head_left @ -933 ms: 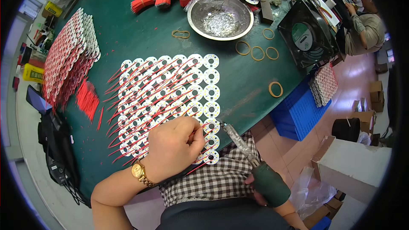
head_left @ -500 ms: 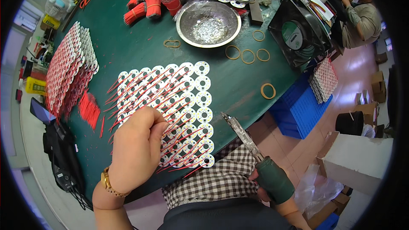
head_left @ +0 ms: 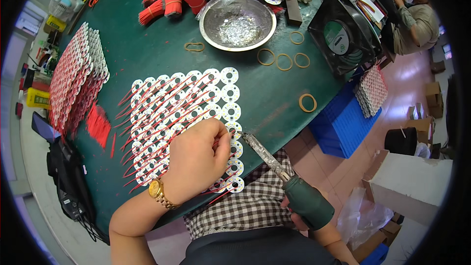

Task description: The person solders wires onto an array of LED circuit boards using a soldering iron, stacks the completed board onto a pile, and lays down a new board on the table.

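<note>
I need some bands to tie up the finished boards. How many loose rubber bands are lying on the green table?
6. One left of the metal bowl, one right of it, three in a row below it, one near the table's right edge. More may be hidden.

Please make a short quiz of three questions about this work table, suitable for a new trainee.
1. True or false: the left hand rests on the sheet of round white boards with red wires.
2. Which tool does the right hand hold? A) scissors B) soldering iron C) brush
3. Fill in: the metal bowl stands on the ____ table.

Key: 1 true. 2 B; its tip is next to the left fingers, at the boards' right edge. 3 green.
</note>
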`<control>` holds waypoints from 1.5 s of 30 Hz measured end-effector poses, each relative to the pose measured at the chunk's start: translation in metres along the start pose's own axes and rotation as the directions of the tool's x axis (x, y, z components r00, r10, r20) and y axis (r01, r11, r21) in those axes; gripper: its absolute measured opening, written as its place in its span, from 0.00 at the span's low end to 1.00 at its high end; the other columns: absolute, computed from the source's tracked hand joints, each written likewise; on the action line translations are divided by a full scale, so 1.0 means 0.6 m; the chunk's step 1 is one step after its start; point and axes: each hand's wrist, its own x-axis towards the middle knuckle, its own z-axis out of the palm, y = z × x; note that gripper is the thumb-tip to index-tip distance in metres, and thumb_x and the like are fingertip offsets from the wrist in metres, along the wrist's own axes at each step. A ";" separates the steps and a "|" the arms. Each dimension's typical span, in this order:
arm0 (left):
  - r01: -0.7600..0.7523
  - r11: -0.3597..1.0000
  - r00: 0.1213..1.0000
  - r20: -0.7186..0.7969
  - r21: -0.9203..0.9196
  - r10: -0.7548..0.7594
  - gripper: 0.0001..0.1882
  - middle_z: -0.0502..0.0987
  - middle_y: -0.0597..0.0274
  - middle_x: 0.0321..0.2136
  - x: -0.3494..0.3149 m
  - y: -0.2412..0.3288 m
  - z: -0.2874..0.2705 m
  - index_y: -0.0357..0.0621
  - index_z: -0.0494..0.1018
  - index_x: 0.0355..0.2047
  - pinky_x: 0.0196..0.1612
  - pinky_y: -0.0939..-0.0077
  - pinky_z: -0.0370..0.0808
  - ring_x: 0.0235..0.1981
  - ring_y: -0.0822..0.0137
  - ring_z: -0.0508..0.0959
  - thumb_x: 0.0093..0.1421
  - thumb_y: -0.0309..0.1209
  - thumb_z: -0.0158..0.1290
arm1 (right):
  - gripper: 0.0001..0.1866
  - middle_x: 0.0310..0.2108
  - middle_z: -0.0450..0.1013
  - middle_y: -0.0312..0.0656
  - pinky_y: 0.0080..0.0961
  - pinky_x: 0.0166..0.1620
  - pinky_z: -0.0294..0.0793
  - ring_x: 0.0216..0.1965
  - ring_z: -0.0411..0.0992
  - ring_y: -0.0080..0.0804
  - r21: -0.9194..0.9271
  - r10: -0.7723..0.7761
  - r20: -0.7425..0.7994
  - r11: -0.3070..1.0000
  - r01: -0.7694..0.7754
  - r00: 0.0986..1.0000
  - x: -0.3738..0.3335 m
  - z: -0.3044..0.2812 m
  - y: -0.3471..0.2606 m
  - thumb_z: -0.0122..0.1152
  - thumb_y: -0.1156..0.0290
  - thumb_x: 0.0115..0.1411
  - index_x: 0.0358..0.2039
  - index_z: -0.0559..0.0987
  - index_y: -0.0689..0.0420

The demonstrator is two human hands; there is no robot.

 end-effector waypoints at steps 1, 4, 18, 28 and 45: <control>0.004 1.000 1.000 -0.005 0.005 -0.004 0.05 0.73 0.58 0.18 -0.001 0.000 0.000 0.39 0.73 0.26 0.20 0.75 0.68 0.15 0.69 0.72 0.56 0.24 0.58 | 0.19 0.29 0.75 0.38 0.26 0.26 0.72 0.23 0.75 0.34 -0.016 -0.016 0.009 1.000 0.016 1.000 0.004 -0.001 -0.004 0.68 0.59 0.46 0.36 0.80 0.56; 0.002 1.000 1.000 -0.013 0.007 -0.001 0.05 0.73 0.59 0.18 -0.002 -0.001 0.001 0.39 0.73 0.26 0.20 0.75 0.68 0.15 0.68 0.72 0.56 0.24 0.58 | 0.18 0.28 0.75 0.38 0.26 0.24 0.72 0.22 0.74 0.35 0.006 -0.051 0.014 0.999 0.051 0.999 0.005 -0.002 -0.002 0.68 0.61 0.46 0.35 0.80 0.57; -0.028 0.997 0.999 -0.039 0.069 0.031 0.05 0.73 0.59 0.18 0.002 -0.002 0.006 0.41 0.73 0.25 0.21 0.73 0.69 0.16 0.66 0.73 0.55 0.26 0.58 | 0.19 0.27 0.74 0.40 0.25 0.24 0.73 0.22 0.74 0.34 -0.035 -0.102 -0.072 0.994 0.100 0.992 0.009 0.000 -0.002 0.70 0.62 0.43 0.35 0.80 0.58; 0.063 0.996 0.998 0.027 -0.057 -0.062 0.04 0.76 0.58 0.20 0.000 -0.003 -0.010 0.40 0.73 0.27 0.21 0.73 0.70 0.16 0.66 0.75 0.57 0.26 0.56 | 0.24 0.37 0.76 0.41 0.29 0.34 0.76 0.33 0.76 0.38 -0.113 -0.042 0.000 0.993 0.042 0.999 0.002 -0.013 0.001 0.68 0.61 0.42 0.41 0.80 0.56; 0.020 0.993 0.998 0.054 0.120 -0.027 0.06 0.74 0.55 0.19 0.008 -0.003 -0.010 0.41 0.70 0.26 0.23 0.66 0.70 0.18 0.57 0.76 0.57 0.27 0.54 | 0.15 0.30 0.75 0.41 0.27 0.28 0.77 0.26 0.76 0.38 0.122 0.008 0.057 0.992 -0.015 0.998 0.034 -0.002 -0.002 0.65 0.62 0.48 0.35 0.80 0.56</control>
